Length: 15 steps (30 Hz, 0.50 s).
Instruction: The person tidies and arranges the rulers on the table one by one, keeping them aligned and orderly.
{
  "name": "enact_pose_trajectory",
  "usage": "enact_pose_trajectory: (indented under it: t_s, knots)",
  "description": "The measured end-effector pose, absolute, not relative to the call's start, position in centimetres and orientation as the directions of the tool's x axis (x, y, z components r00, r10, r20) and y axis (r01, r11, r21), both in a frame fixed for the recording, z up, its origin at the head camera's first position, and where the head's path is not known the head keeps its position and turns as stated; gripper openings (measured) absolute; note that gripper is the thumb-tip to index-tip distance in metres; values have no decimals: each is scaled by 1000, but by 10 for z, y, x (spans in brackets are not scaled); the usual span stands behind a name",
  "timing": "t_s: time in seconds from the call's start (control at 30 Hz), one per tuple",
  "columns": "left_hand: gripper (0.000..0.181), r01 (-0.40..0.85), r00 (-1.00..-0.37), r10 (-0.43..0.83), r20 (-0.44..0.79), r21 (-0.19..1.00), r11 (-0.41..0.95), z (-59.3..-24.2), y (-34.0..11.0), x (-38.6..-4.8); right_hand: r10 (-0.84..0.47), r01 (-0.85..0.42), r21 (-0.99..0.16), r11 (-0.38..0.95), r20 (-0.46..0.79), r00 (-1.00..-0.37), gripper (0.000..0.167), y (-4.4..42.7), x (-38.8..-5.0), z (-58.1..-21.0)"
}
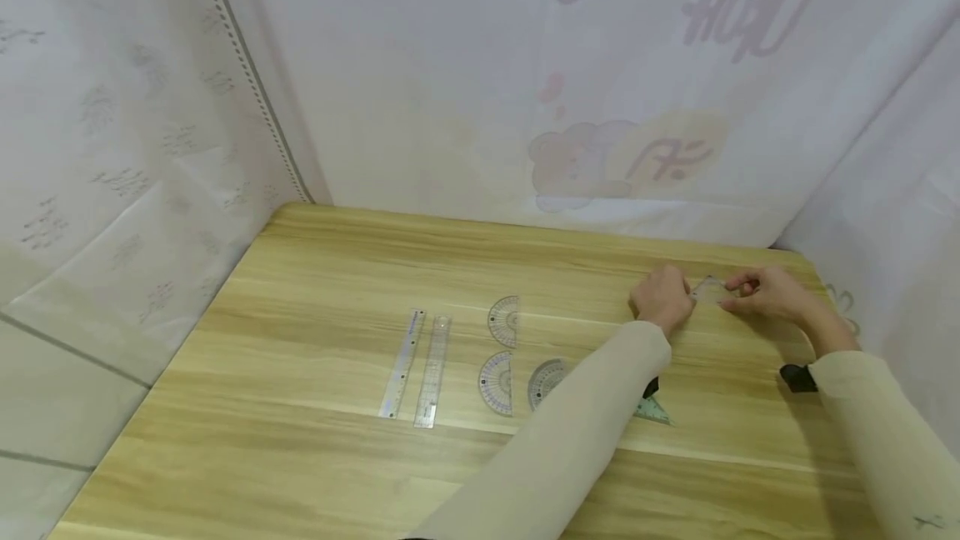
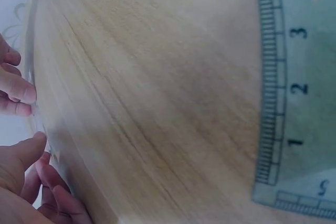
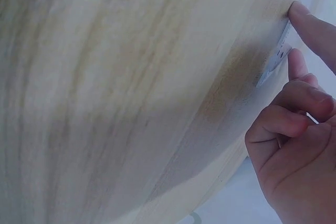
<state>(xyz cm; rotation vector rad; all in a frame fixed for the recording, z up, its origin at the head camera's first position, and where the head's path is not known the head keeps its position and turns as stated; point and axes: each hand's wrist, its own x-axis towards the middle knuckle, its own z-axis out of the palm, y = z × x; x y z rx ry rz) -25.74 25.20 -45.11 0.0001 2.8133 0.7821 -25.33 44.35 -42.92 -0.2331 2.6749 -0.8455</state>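
A small clear set square (image 1: pixel 708 283) lies at the far right of the table, between my two hands. My left hand (image 1: pixel 663 297) pinches its left corner. My right hand (image 1: pixel 772 293) holds its right corner between thumb and forefinger, the other fingers curled in the right wrist view. There the clear edge (image 3: pixel 281 51) shows as a thin strip beside the fingertips. A green set square (image 1: pixel 652 412) lies under my left forearm, partly hidden; its printed scale (image 2: pixel 299 88) fills the right side of the left wrist view.
Left of my arm lie two clear rulers (image 1: pixel 402 365), side by side, and two clear protractors (image 1: pixel 496 382), one above the other. A third protractor (image 1: pixel 545 382) is partly covered by my left sleeve. Printed cloth (image 1: pixel 450 107) hangs behind the wooden table (image 1: pixel 300 340).
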Motion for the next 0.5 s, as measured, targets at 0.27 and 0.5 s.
enact_pose_trajectory:
  t_s: [0.27, 0.5]
  knots:
    - [30, -80, -971, 37, -234, 471, 879, -447, 256, -259, -257, -66, -583, 809, -250, -934, 44, 445, -255, -432]
    - [45, -80, -965, 47, -259, 459, 885, -448, 257, -261, -272, -94, -590, 802, -220, -937, 38, 446, -253, -432]
